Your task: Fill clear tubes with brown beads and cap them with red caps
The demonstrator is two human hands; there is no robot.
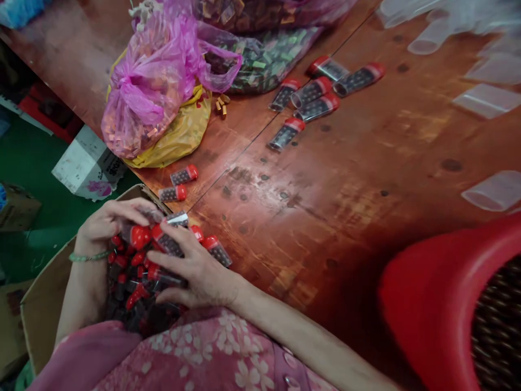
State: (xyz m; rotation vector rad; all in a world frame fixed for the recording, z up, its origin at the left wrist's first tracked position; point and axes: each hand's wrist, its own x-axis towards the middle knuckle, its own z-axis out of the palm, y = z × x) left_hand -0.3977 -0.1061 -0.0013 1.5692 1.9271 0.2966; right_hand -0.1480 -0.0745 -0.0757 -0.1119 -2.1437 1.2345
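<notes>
Both hands are at the table edge, above an open cardboard box point(49, 296) full of small clear tubes with red caps and dark balls inside. My left hand point(108, 220), with a green bead bracelet at its wrist, has its fingers curled over a red-capped tube point(140, 237). My right hand point(203, 271) lies against another red-capped tube point(170, 243), its fingers spread. Next to it a filled tube point(218, 251) rests on the table edge. Two more filled tubes lie just beyond the hands, one of them a red-capped tube point(173, 193). Some fingertips are blurred.
A pink bag point(142, 103) on a yellow bag point(183, 136) stands at the back left, near a bag of green pieces point(264, 60). Several filled tubes point(315, 92) lie mid-table. Empty clear tubes point(490, 190) are at right, above a red tub point(427, 282) of dark balls.
</notes>
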